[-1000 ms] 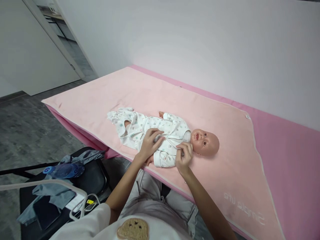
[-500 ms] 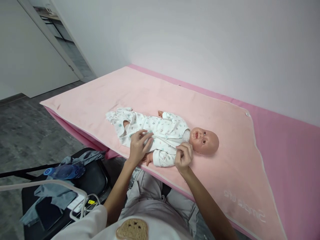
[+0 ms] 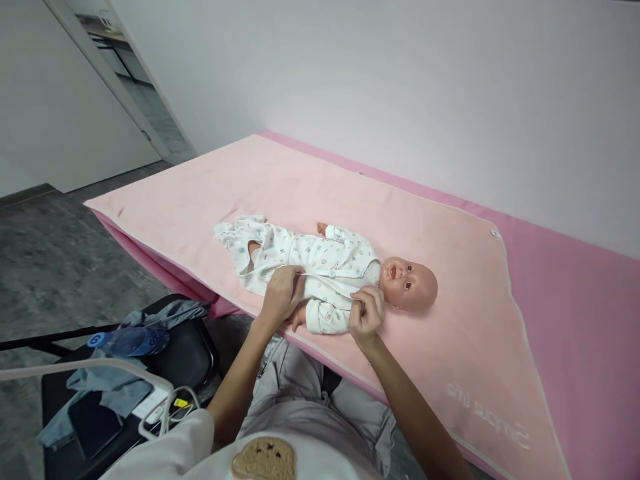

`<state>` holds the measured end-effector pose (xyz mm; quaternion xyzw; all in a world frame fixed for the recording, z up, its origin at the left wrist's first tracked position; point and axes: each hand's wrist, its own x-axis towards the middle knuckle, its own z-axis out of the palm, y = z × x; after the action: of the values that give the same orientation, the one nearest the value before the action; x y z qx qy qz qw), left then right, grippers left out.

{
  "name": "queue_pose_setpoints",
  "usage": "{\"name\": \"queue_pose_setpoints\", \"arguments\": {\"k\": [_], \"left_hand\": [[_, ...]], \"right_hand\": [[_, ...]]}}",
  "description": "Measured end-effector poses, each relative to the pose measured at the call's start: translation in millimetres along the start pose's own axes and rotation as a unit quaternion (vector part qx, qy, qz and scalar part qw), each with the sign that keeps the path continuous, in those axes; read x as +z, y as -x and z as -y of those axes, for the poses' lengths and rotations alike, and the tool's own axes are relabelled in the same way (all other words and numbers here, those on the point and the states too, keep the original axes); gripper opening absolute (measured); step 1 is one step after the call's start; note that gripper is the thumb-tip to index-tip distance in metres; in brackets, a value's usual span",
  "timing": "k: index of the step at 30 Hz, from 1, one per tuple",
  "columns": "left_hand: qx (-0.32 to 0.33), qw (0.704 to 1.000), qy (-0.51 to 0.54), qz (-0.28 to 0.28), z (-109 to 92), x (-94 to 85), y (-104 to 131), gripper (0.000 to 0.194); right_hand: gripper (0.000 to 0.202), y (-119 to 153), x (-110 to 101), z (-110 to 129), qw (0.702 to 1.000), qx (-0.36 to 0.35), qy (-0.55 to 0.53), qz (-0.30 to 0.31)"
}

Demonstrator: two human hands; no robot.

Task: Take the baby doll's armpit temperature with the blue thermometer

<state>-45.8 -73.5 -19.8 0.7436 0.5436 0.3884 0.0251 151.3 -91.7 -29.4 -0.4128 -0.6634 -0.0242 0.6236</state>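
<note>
A baby doll (image 3: 411, 285) lies on its back on a pale pink blanket (image 3: 450, 247), head to the right. It wears a white printed baby jacket (image 3: 345, 255) and matching pants (image 3: 267, 252). The near front edge of the jacket is lifted between my hands. My left hand (image 3: 283, 293) pinches that edge by the doll's waist. Near the collar, my right hand (image 3: 367, 311) has its fingers closed on the same edge. One doll hand (image 3: 299, 317) shows below my left hand. My fingers partly hide the edge itself.
To the left, a black chair (image 3: 193, 360) holds a water bottle (image 3: 131, 341), blue-grey cloth (image 3: 107, 387), a dark phone-like slab (image 3: 94, 425) and a white cable (image 3: 167, 413). A white wall (image 3: 400, 87) runs behind the pink-covered table (image 3: 575, 300).
My left hand has closed from spread fingers into a pinch on the jacket edge, which is now pulled straighter. My right hand stays by the collar.
</note>
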Motion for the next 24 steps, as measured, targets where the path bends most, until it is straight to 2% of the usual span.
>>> {"name": "queue_pose_setpoints", "arguments": {"k": [4,9,15,24], "left_hand": [[0.020,0.999,-0.031,-0.026,-0.5,1.7,-5.7,0.019],[0.050,0.998,-0.047,-0.010,-3.1,-0.9,-6.1,0.025],[0.049,0.998,-0.024,-0.039,-1.7,0.9,-0.9,0.023],[0.072,0.994,-0.045,-0.068,3.0,0.1,0.8,0.016]], "right_hand": [[0.024,0.0,0.3,0.0,1.000,0.000,-0.002,0.002],[0.024,0.2,0.2,-0.3,1.000,0.002,-0.001,0.003],[0.024,-0.1,0.1,0.0,1.000,0.010,0.000,0.003],[0.022,-0.4,0.9,-1.2,1.000,0.021,0.014,0.010]]}}
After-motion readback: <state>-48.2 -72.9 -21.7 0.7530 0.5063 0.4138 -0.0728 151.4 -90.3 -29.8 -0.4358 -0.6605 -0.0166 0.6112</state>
